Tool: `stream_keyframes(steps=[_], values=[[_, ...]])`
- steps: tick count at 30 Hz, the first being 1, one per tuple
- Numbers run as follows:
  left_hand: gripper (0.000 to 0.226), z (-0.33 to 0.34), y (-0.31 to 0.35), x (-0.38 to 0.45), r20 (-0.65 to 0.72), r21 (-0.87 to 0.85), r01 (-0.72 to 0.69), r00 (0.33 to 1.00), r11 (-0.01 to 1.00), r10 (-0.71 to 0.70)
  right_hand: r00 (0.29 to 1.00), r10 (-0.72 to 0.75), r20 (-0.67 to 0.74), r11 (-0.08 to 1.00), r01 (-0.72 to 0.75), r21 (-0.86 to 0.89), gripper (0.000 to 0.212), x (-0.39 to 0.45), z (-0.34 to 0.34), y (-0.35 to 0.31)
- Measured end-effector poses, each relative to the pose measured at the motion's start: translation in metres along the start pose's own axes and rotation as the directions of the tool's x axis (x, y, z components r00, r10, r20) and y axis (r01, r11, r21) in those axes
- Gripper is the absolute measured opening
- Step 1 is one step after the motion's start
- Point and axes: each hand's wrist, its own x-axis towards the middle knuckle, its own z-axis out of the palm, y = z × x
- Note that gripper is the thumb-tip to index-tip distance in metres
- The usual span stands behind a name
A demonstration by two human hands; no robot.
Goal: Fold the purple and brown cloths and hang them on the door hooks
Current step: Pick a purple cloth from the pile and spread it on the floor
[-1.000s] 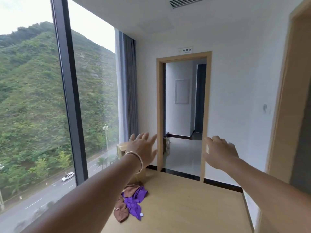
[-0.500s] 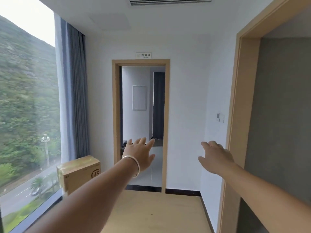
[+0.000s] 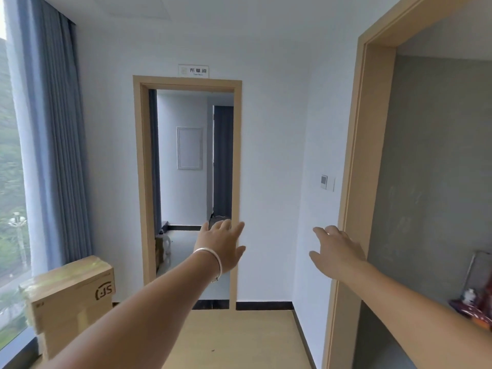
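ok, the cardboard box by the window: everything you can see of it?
The cardboard box is plain brown corrugated card, rectangular, closed, with a dark round logo reading like "SF" printed on the face toward the room and a small dark mark on its lower left. It stands at lower left by the window, below the blue-grey curtain, seemingly on a second box of the same card; its base is hidden by the left forearm. Sunlight falls on its top. Neither hand touches it.
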Motion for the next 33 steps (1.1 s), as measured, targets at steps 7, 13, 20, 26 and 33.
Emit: stream_keyframes(steps=[7, 13, 20, 26, 33], values=[[0.06, 0.037, 0.027, 0.085, 0.026, 0.018, -0.002, 1.0, 1.0, 0.002, 1.0, -0.005, -0.012, 1.0, 0.005, 0.022, 0.058, 0.084, 0.03, 0.038], [0.059, 0.076, 0.059, 0.181, 0.046, 0.028, 0.033, 0.998, 0.999, -0.034, 1.0, -0.02, -0.002, 0.999, 0.02, 0.048, 0.059, 0.176, 0.06, 0.09], [0.058, 0.108, 0.076, 0.237, 0.05, 0.053, 0.034, 0.998, 0.998, -0.036, 0.999, -0.044, 0.016, 0.998, 0.043, 0.049, 0.06, 0.235, 0.089, 0.122], [0.059, 0.146, 0.079, 0.292, 0.075, 0.062, 0.057, 0.995, 0.996, -0.062, 0.997, -0.068, 0.028, 0.996, 0.066, 0.056, 0.059, 0.293, 0.122, 0.135], [0.059, 0.204, 0.06, 0.37, 0.104, 0.061, 0.071, 0.992, 0.996, -0.077, 0.993, -0.107, 0.056, 0.993, 0.104, 0.051, 0.058, 0.38, 0.17, 0.127]])
